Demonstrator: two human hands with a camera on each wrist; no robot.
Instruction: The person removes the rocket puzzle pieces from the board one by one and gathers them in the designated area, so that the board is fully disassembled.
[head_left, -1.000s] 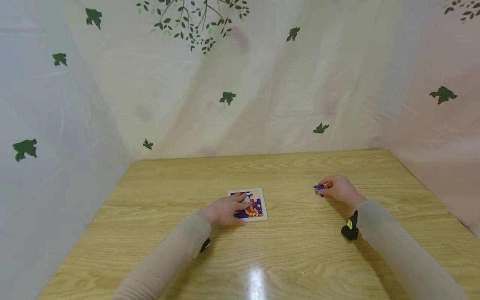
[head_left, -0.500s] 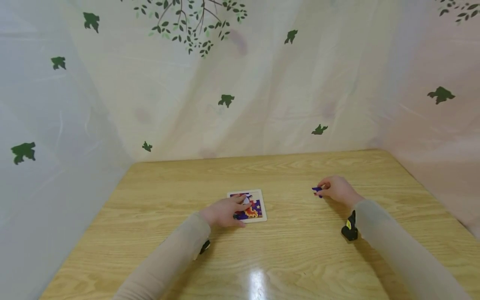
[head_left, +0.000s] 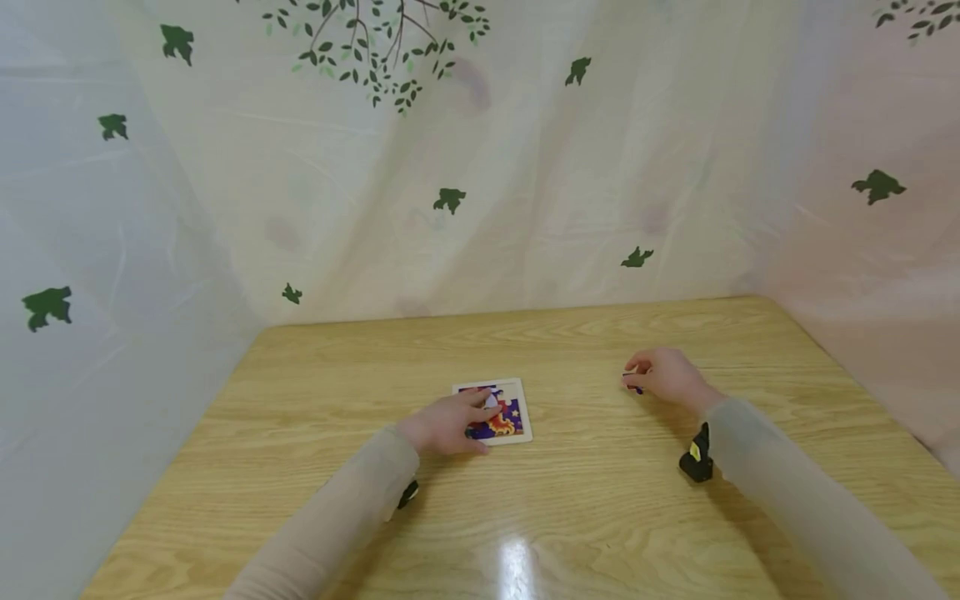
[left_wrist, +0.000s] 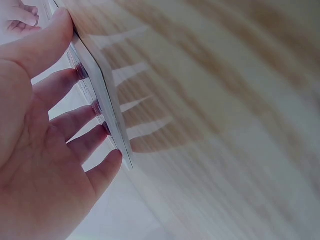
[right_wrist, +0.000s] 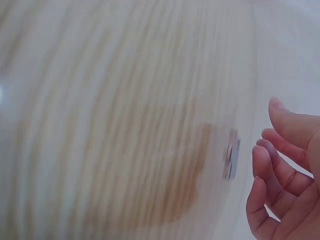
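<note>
The framed jigsaw puzzle (head_left: 507,427) lies flat on the table, a colourful picture with purple ground and stars inside a pale border. My left hand (head_left: 447,422) rests on its left part with spread fingers; in the left wrist view the fingertips touch the picture and the thumb (left_wrist: 55,42) lies at the frame's edge. To the right, small purple puzzle pieces (head_left: 633,385) lie on the table, partly hidden below my right hand (head_left: 671,377). The right wrist view shows the puzzle pieces (right_wrist: 231,156) edge-on, apart from the loosely bent fingers (right_wrist: 262,162); how many there are cannot be told.
The wooden table (head_left: 360,358) reaches back to a pale curtain (head_left: 510,167) printed with green birds and leafy branches. More curtain hangs at both sides. A black wrist camera (head_left: 697,458) sits below the right wrist.
My right hand has shifted slightly left, its fingers covering more of the purple puzzle pieces, and no longer touches them. My left hand stays on the puzzle.
</note>
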